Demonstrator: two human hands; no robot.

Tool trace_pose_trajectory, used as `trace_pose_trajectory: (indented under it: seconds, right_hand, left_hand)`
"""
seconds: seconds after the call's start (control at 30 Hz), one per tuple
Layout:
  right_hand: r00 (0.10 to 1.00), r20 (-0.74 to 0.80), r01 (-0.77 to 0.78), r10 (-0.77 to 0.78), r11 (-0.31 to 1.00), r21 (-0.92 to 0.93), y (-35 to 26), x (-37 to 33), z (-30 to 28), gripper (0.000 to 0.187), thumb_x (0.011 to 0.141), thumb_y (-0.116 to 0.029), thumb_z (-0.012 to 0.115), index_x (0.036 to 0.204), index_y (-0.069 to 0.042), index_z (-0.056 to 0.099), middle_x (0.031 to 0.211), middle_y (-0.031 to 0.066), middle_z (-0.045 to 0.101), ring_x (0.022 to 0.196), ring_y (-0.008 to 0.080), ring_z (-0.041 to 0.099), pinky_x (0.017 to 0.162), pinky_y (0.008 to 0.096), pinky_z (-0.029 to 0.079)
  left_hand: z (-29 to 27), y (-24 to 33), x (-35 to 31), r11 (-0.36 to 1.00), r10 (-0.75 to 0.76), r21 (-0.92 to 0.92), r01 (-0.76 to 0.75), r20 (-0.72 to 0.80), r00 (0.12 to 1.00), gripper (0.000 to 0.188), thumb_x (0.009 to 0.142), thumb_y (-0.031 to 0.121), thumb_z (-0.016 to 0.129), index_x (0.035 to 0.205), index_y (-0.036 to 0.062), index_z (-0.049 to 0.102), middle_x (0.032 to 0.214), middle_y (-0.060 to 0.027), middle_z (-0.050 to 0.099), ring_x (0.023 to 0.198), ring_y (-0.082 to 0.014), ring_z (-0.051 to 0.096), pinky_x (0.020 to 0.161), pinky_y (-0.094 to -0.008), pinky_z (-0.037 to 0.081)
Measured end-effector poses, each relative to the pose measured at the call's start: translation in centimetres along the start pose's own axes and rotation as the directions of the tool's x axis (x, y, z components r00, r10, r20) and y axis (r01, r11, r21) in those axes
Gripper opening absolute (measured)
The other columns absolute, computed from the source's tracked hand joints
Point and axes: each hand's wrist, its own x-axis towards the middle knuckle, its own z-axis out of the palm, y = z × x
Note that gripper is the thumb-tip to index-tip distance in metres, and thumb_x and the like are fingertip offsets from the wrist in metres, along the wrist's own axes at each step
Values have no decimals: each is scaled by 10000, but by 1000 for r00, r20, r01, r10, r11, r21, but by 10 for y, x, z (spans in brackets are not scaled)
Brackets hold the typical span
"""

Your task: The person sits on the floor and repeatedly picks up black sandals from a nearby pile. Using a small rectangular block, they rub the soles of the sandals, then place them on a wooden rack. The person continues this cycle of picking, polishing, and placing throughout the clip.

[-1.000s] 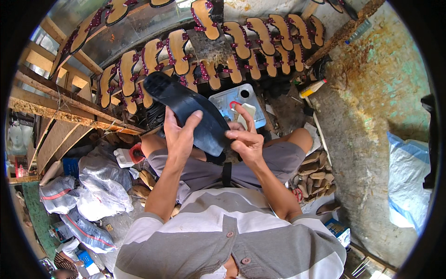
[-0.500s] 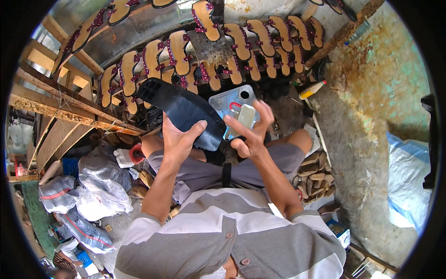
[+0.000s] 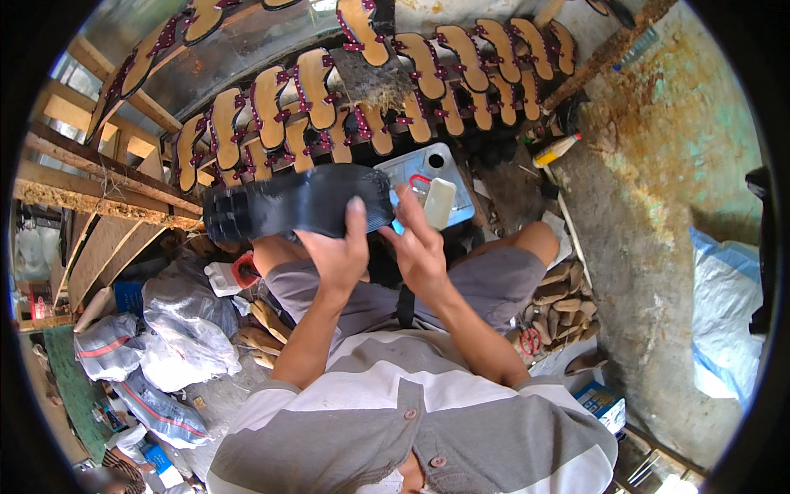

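A glossy black sole-shaped piece [image 3: 288,202], with ridges or slots across its left end, is held level over my lap. My left hand [image 3: 336,247] grips it from the near side, thumb on top. My right hand [image 3: 418,247] is closed at its right end, thumb and fingertips at the edge; motion blurs the fingertips a little. Just beyond the right hand, a pale rectangular block [image 3: 440,204] and a red-rimmed item [image 3: 420,183] lie on a grey-blue tray [image 3: 451,160].
Rows of tan sandals [image 3: 313,86] with dotted maroon straps stand on the rack ahead. A yellow bottle [image 3: 555,151] lies at right. Brown shoe lasts [image 3: 568,300] and red-handled scissors [image 3: 530,340] sit by my right knee. Plastic bags [image 3: 185,329] fill the left side.
The black piece has turned from slanting to nearly level and shifted left. My right hand, its fingers spread and apart from the piece before, has closed onto its right end.
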Motion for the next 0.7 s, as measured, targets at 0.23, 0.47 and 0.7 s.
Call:
trace_pose_trajectory:
  seconds: [0.23,0.47,0.7]
  right_hand:
    - [806,57,-560,590,789,-251,32,51,-58,1109,839,2,729,1659,-41,-17,976,148,697,716,174,669,626,283,538]
    - [849,-277,-220,450,-175,-960,122,43,-145,887,960,-772,420,1580,-139,444,1684,254,190,1551,474,99,1173,732,46]
    - [950,-196,-185,245,-66,-981,125,-22,-165,720,993,-734,365,1364,-214,698,1713,174,114,1543,518,-9,1156,733,-59]
  left_hand:
    - [-47,-57,-25,79,-382,-442,894,815,436,984,908,531,726,1623,46,255,1586,-220,410,1485,-455,332,1218,-617,268]
    - [-58,-76,-36,-154,-430,-655,740,719,546,789,953,416,648,1575,19,369,1624,-237,362,1502,-488,304,1222,-696,202]
    - [-48,-57,-9,-21,-560,-721,693,582,590,769,933,377,646,1522,-57,410,1558,-258,456,1469,-458,389,1229,-656,236]
